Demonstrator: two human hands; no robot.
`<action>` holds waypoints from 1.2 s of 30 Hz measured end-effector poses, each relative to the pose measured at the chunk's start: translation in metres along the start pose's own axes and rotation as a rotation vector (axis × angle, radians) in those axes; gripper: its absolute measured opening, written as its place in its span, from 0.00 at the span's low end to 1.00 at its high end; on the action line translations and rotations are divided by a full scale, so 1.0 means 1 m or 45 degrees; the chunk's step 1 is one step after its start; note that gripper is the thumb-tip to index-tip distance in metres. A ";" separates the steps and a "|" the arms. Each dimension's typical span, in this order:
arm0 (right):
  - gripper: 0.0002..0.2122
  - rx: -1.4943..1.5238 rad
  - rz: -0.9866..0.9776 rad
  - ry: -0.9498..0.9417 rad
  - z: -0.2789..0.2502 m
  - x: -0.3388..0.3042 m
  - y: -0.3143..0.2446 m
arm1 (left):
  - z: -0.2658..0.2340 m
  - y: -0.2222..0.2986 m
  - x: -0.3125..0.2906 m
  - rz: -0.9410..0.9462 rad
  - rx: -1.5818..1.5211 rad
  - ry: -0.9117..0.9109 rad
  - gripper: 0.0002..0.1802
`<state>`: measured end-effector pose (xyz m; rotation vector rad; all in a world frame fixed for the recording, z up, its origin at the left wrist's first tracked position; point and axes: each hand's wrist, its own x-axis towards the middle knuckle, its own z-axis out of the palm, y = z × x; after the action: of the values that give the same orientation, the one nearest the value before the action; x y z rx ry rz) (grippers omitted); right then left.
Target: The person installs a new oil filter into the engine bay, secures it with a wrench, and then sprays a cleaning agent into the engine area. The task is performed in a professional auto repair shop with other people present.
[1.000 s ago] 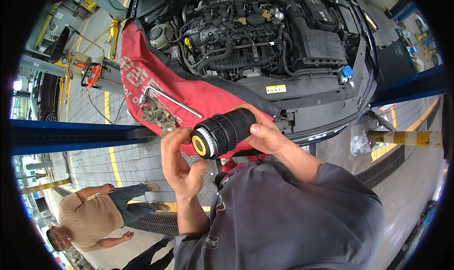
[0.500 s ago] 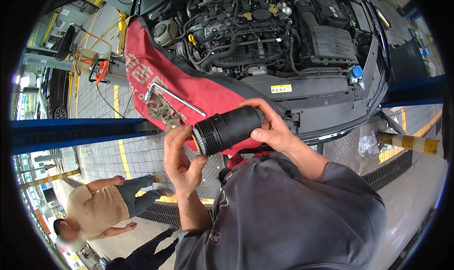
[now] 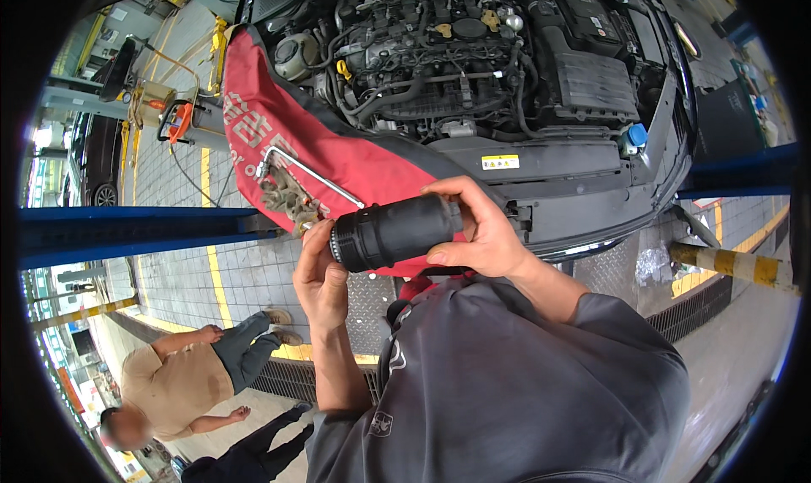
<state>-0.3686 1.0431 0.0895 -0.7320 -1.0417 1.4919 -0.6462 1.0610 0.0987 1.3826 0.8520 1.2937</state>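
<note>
Both hands hold a black ribbed oil filter housing [image 3: 397,231] lying sideways in front of my chest. My right hand [image 3: 480,234] is wrapped around its right end, the thumb below and the fingers over the top. At the threaded left end, my left hand [image 3: 319,276] pinches with thumb and fingertips, covering most of that end. A thin pale pleated edge [image 3: 335,242] shows there, beside the left fingers. Just beyond the housing, a chrome L-shaped wrench [image 3: 314,175] and a pair of dirty work gloves [image 3: 291,197] rest on a red fender cover [image 3: 291,124].
Ahead is an open engine bay with the engine [image 3: 431,69] exposed and a blue-capped reservoir [image 3: 634,136] at its front right. Blue lift arms [image 3: 135,229] reach in from both sides. On the left, a person in a tan shirt [image 3: 182,377] stands near another person in dark clothes [image 3: 245,458].
The housing has shifted slightly left and turned, so its left end shows less of the pleated filter and yellow ring. My left fingers have closed in around that end.
</note>
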 end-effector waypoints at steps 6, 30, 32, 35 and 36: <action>0.38 -0.650 -0.127 0.120 0.025 0.006 -0.025 | -0.002 -0.041 -0.016 -0.205 -0.538 0.070 0.41; 0.27 0.282 0.272 0.444 0.067 0.111 0.071 | -0.165 -0.129 0.072 -0.575 -0.073 0.338 0.23; 0.27 0.226 0.255 0.593 0.063 0.132 0.069 | -0.183 -0.159 0.077 -0.399 0.330 0.431 0.18; 0.26 -0.030 0.162 0.721 0.047 0.170 0.054 | -0.203 -0.195 0.079 -0.225 0.796 0.475 0.16; 0.26 -0.174 0.100 0.704 0.041 0.182 0.049 | -0.206 -0.204 0.080 -0.179 0.890 0.458 0.16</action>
<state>-0.4607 1.2127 0.0803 -1.2113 -0.6978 1.1853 -0.8043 1.2266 -0.0964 1.5899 1.7352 1.1995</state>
